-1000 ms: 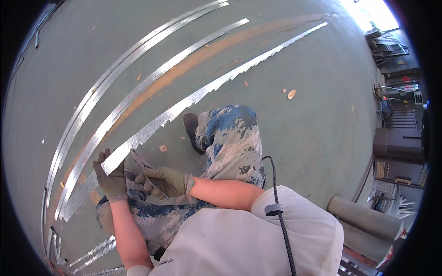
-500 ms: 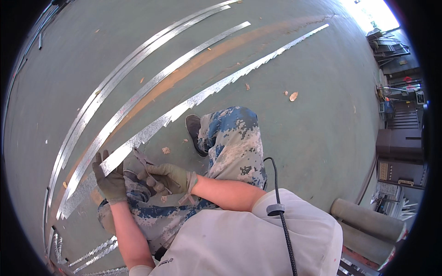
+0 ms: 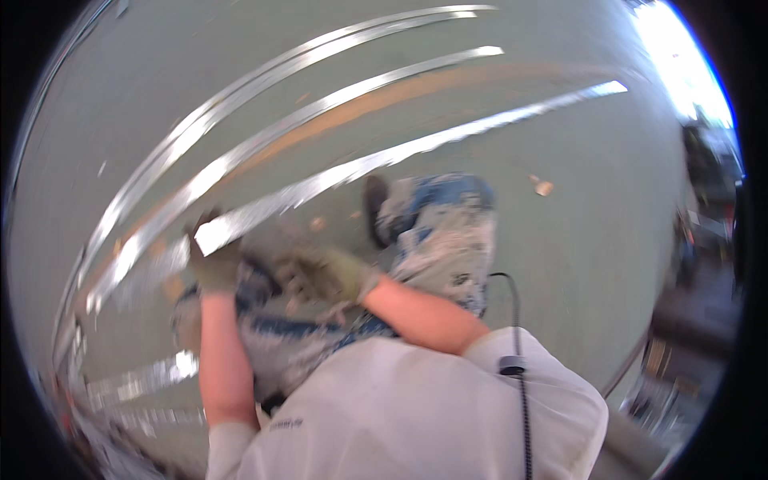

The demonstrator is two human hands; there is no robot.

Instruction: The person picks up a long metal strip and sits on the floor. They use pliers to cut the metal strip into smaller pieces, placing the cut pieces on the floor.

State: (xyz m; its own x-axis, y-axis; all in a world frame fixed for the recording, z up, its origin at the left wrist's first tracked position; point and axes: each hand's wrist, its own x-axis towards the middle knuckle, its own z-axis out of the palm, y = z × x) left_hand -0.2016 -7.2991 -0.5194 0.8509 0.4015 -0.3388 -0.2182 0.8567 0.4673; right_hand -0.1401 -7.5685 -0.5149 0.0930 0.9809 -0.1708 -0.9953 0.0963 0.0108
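A long metal strip [image 3: 360, 170] is seen above the green floor [image 3: 576, 256], its near end laid across the gloved left hand [image 3: 214, 260]. Its long axis is directed away from that hand, up and rightward, and its lower edge looks jagged. The left hand is the nearer one, touching the end; whether its fingers are pinched together cannot be told. The gloved right hand [image 3: 332, 272] is placed apart, below the strip and right of its end, with fingers curled; what is gripped there is lost in blur. Beyond, another strip [image 3: 214, 171] is laid beside an orange stripe [image 3: 320, 124].
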